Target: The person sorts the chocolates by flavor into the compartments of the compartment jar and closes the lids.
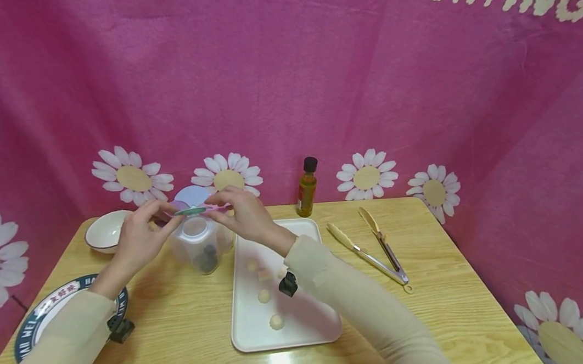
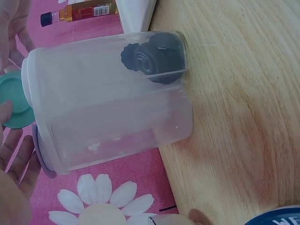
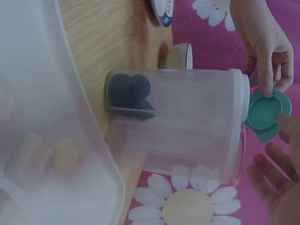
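A clear plastic storage container point(image 1: 188, 248) with compartments stands at the back left of the table. Dark rounded pieces point(image 3: 126, 96) lie at the bottom of one compartment. Over its top, my left hand point(image 1: 145, 228) pinches a round green lid point(image 3: 265, 112) by the edge. From the other side, my right hand point(image 1: 246, 214) holds the same lid between thumb and fingers. Around the container's rim sit other lids: a blue one point(image 1: 192, 195) raised at the back, a purple one point(image 2: 43, 157) on the left and a pink one point(image 3: 241, 157) on the right.
Beneath my right forearm lies a white tray point(image 1: 260, 337) with several small pale pieces point(image 1: 276, 322). Metal tongs point(image 1: 380, 265) lie to its right, and an oil bottle point(image 1: 307, 195) stands behind it. A white bowl point(image 1: 107, 231) and a dark-rimmed plate point(image 1: 27, 333) are at left.
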A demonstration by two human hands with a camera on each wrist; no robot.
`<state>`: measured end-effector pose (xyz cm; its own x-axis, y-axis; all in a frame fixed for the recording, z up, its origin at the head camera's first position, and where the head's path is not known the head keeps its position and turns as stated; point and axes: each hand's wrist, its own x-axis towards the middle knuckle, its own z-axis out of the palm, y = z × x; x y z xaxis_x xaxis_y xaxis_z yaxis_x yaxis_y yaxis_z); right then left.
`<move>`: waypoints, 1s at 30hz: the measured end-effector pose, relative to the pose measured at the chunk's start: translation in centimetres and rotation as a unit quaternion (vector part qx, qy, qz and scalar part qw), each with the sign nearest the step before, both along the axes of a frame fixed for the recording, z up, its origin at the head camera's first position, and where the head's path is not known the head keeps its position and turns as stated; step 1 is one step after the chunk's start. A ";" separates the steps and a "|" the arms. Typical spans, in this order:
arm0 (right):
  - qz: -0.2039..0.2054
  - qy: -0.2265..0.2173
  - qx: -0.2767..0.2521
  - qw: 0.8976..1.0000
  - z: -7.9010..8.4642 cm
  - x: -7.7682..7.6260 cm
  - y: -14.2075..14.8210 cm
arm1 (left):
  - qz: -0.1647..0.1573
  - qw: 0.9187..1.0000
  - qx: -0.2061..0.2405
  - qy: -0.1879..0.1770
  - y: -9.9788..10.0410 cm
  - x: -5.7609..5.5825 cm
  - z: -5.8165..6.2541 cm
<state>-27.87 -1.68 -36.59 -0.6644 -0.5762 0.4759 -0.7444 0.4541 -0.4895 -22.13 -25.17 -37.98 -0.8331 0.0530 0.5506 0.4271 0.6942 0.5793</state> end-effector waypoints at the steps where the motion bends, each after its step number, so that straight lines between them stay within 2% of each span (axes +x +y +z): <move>1: 0.004 -0.002 -0.003 1.000 0.1 0.0 -0.1 | 0.000 1.000 -0.003 0.000 0.0 0.0 0.0; 10: 0.042 -0.007 -0.026 0.999 0.0 0.4 -0.5 | 0.001 1.000 -0.015 -0.012 0.1 0.8 -0.2; 18: 0.044 0.025 0.002 0.999 -0.5 0.8 -0.3 | -0.011 0.997 -0.054 0.060 0.4 1.5 -0.6; 24: 0.053 0.054 0.027 0.997 -0.9 1.0 -0.1 | -0.021 0.995 -0.076 0.062 0.3 2.1 -0.9; 30: 0.062 0.071 0.048 0.994 -1.2 1.1 -0.1 | -0.033 0.992 -0.096 0.074 0.1 2.0 -1.3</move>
